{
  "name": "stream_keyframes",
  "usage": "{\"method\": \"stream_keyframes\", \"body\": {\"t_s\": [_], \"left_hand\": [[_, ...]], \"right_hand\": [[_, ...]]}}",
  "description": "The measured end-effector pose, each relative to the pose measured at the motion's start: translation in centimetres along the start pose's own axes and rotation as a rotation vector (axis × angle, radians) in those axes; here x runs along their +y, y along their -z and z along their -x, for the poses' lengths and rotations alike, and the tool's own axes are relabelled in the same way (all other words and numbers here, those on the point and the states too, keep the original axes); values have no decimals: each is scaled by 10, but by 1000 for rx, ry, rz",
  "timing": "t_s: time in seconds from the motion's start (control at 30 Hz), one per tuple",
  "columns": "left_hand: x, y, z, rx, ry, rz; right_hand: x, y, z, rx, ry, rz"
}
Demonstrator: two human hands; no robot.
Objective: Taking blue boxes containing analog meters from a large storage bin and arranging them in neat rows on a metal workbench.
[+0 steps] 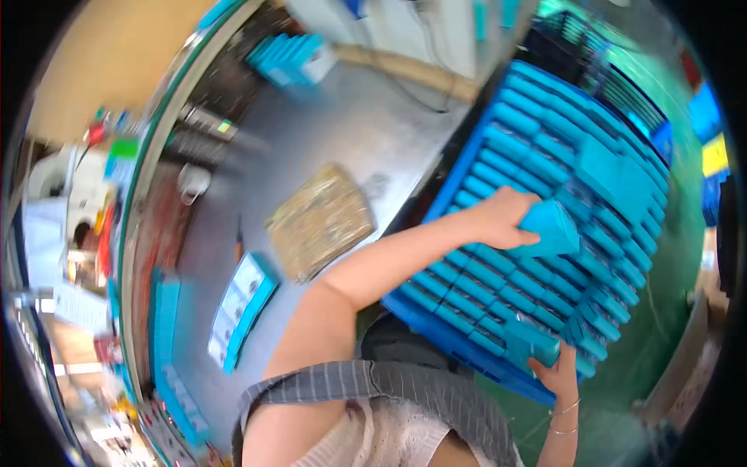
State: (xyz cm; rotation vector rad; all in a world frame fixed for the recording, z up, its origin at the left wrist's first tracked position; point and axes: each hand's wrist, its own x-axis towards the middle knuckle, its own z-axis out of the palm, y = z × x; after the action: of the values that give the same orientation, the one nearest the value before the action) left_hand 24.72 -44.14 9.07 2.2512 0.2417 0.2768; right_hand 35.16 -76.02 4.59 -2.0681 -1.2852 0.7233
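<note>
A blue crate point(459, 354) on my right is packed with rows of small teal boxes point(506, 268). My left hand point(502, 218) reaches across to the middle of the crate, its fingers closed on a teal box point(554, 229) held over the rows. At the near right corner my right hand point(557, 375), with thin bracelets at the wrist, grips another teal box point(532, 342), thumb on one side; part of its fingers is hidden. Some larger teal boxes point(611, 179) lie on top of the rows toward the far right.
On the metal worktable point(405, 140) to the left lie a brown taped package point(323, 222) and a teal-and-white strip of boxes point(243, 311). More teal boxes point(292, 61) stand at its back, near a cable point(420, 84). A white cup point(194, 182) is at the left side.
</note>
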Motion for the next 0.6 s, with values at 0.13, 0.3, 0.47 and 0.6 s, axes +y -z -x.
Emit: {"method": "stream_keyframes", "body": {"t_s": [0.13, 0.3, 0.47, 0.6], "left_hand": [[66, 124, 131, 846, 313, -246], [60, 110, 242, 1657, 93, -197], [30, -25, 327, 867, 556, -474], [93, -7, 443, 1134, 853, -795]], "right_hand": [[-95, 1, -88, 171, 481, -205], [-130, -82, -160, 218, 490, -254], [-168, -183, -170, 63, 647, -190], [-218, -143, -183, 4, 867, 279]]}}
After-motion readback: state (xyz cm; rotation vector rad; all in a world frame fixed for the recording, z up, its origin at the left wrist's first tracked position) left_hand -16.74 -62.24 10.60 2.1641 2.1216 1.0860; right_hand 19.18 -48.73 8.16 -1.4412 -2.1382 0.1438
